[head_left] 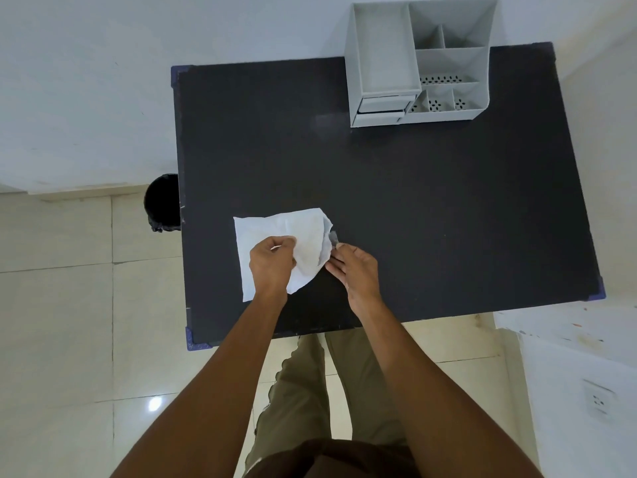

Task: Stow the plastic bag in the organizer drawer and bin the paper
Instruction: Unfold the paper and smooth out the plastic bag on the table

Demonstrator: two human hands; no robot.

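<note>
Both hands grip white crumpled paper [275, 232] on table [413, 201]: left hand [270, 262] fingers pinching it, right hand [355, 270] fingers nipping its edge.

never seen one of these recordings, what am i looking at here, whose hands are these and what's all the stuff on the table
There is no machine: a person wears a camera on the head, looking down at their own two bare arms. The left hand pinches a crumpled white sheet of paper lying on the dark rectangular table. The right hand holds something small and greyish at the paper's edge, possibly the plastic bag; I cannot tell. At the far edge stands a grey plastic desk organizer with small drawers. A black round bin sits on the floor, left of the table.
</note>
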